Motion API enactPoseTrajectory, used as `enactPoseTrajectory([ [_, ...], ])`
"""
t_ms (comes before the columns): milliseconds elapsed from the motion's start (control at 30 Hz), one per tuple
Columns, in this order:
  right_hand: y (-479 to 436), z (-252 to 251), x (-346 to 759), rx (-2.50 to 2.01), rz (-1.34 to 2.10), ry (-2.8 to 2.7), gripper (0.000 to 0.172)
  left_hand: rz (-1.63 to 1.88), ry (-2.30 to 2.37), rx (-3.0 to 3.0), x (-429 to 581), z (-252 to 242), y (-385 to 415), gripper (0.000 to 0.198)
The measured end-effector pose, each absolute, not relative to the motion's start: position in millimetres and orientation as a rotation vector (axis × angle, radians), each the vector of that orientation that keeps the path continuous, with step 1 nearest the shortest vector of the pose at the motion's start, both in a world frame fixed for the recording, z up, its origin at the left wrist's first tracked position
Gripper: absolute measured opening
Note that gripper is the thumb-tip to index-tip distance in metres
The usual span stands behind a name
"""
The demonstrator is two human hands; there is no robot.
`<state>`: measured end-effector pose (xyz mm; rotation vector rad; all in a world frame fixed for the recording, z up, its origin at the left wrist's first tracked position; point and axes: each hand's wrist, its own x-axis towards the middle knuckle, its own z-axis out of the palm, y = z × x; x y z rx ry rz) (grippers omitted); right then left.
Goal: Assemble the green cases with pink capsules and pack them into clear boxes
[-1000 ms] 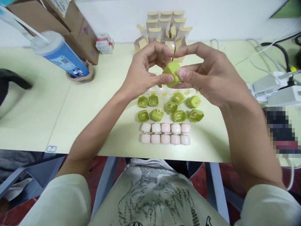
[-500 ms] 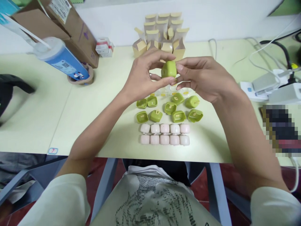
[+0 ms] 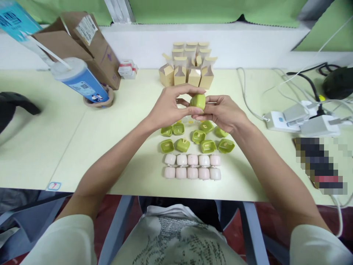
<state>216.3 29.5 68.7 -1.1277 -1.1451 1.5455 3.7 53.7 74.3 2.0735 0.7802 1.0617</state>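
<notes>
A small green rounded plastic case is held up above the table between both hands. My left hand grips it from the left, thumb below and fingers over the top. From the right, the fingers of my right hand close on its side and underside. Below lie several green case shells, among them an open one and one with its outside up. Nearer me stand two rows of pale pink and white rounded cases. Clear pieces with yellow spots are partly hidden behind my hands.
Several open cream cartons stand against the wall. At the left are a brown cardboard box, a blue cup in a holder and small white boxes. A power strip with cables and a blurred-out phone-like object lie at right.
The view has tilted up, so everything sits lower in the picture. Both hands still hold the green case, and my right fingers have shifted further under it.
</notes>
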Motion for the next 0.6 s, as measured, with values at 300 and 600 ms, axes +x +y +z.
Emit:
enactPoseTrajectory([
  [300, 36, 109, 288, -1.540, 0.956, -1.520, 0.014, 1.239, 0.825, 2.067, -16, 78, 76, 0.063],
  [600, 80, 53, 360, -2.332, 0.748, -1.948, 0.027, 1.254, 0.833, 2.003, -29, 84, 80, 0.053],
])
